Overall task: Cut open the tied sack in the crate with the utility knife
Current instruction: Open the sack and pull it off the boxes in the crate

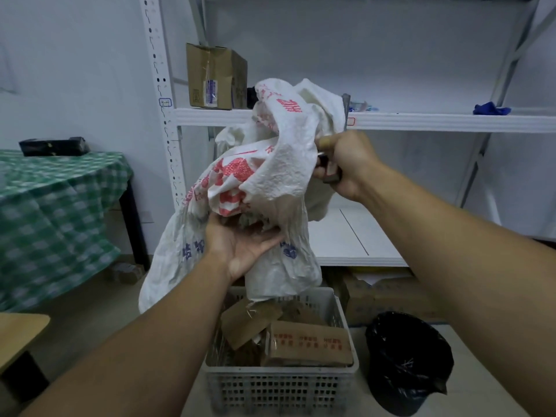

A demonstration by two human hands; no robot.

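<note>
A white woven sack [270, 164] with red and blue print hangs in the air above the grey plastic crate [279, 383]. My left hand [243, 245] grips the sack's bunched middle from below, palm up. My right hand [343, 167] holds the sack's upper right edge together with the grey utility knife [346, 112], whose body sticks up past the fingers. Several brown cardboard boxes [310, 341] lie in the crate under the sack's lower end.
White metal shelving [421, 120] stands right behind the sack, with a cardboard box [213, 76] and a blue cloth [490, 109] on it. A bin with a black liner [406, 359] sits right of the crate. A table with a green checked cloth [54, 206] is at the left.
</note>
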